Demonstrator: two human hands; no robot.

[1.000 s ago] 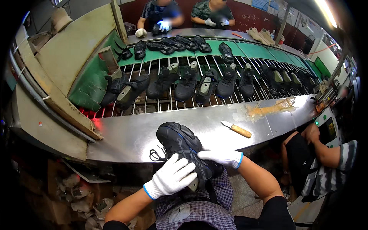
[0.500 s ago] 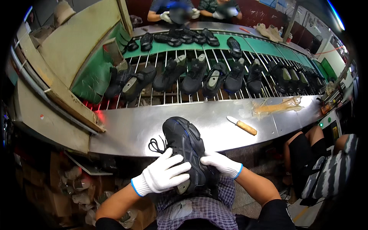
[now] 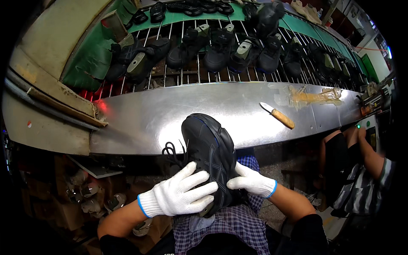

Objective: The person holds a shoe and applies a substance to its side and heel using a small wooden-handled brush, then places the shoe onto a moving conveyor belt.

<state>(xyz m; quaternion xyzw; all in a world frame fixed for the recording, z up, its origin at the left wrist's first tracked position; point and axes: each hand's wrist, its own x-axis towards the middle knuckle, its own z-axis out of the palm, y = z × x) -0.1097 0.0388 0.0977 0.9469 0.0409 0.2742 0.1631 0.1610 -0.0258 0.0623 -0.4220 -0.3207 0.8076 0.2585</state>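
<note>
A black sneaker (image 3: 208, 142) with grey side stripes and loose black laces rests tilted, toe away from me, between the steel table's front edge and my lap. My left hand (image 3: 182, 193), in a white glove with a blue cuff, lies across its side and holds it, fingers spread over the stripes. At the sole side, my gloved right hand (image 3: 253, 182) grips the sneaker's edge; some fingertips are hidden behind it. Part of a grey-green shoe last (image 3: 207, 210) shows at the heel opening, beneath my left fingers.
A knife (image 3: 278, 115) with a wooden handle lies on the steel table (image 3: 144, 114). Beyond stands a bar rack (image 3: 182, 76) with several black shoes on lasts. Brown tape (image 3: 316, 96) sticks to the tabletop. At the right sits a person (image 3: 361, 170). Boxes and pale shoes (image 3: 89, 189) lie at lower left.
My view has tipped downward, so the rack sits higher and the people opposite have left view. Both hands still hold the sneaker. A dark shoe over the rack's far side now looks blurred.
</note>
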